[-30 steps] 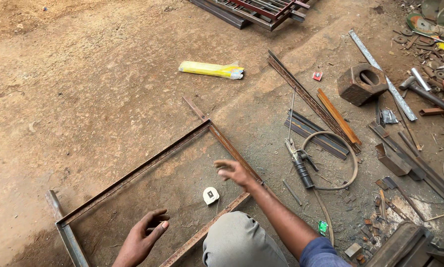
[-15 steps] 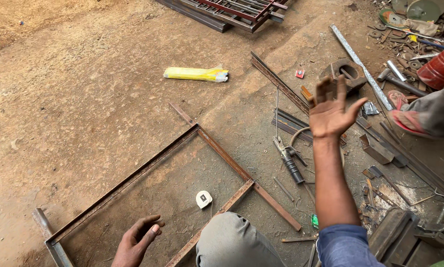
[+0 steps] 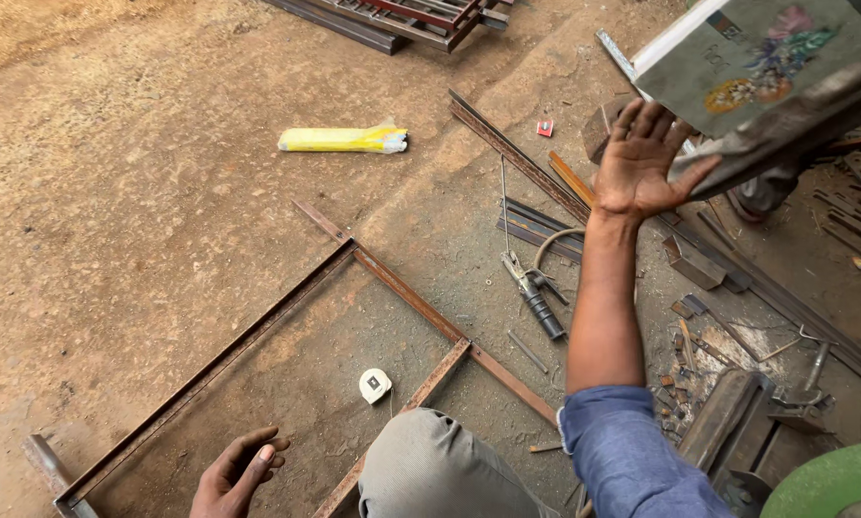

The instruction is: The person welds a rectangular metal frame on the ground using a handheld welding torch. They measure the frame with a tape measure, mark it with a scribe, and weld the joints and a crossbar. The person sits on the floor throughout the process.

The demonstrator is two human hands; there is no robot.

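Note:
My right hand (image 3: 641,158) is raised with its fingers spread, palm up against the lower edge of a flat grey-green panel (image 3: 766,58) with a colourful print that comes in from the top right. I cannot tell who holds the panel. My left hand (image 3: 239,470) rests on the dirt inside a rusty rectangular metal frame (image 3: 258,331), fingers loosely curled and holding nothing. A small white tape measure (image 3: 375,386) lies inside the frame near my knee (image 3: 430,470). A welding electrode holder (image 3: 536,297) with its cable lies on the ground below my right forearm.
A yellow packet (image 3: 342,140) lies on the dirt beyond the frame. Long steel strips (image 3: 517,153), offcuts and scrap (image 3: 699,264) are strewn on the right. Stacked metal frames (image 3: 402,14) sit at the top. A green disc (image 3: 833,484) shows at the bottom right. Another person's foot (image 3: 766,192) stands under the panel.
My right hand lifted off the frame's corner and rose to the upper right. The printed panel has come into view and now meets that hand. My left hand has stayed on the ground.

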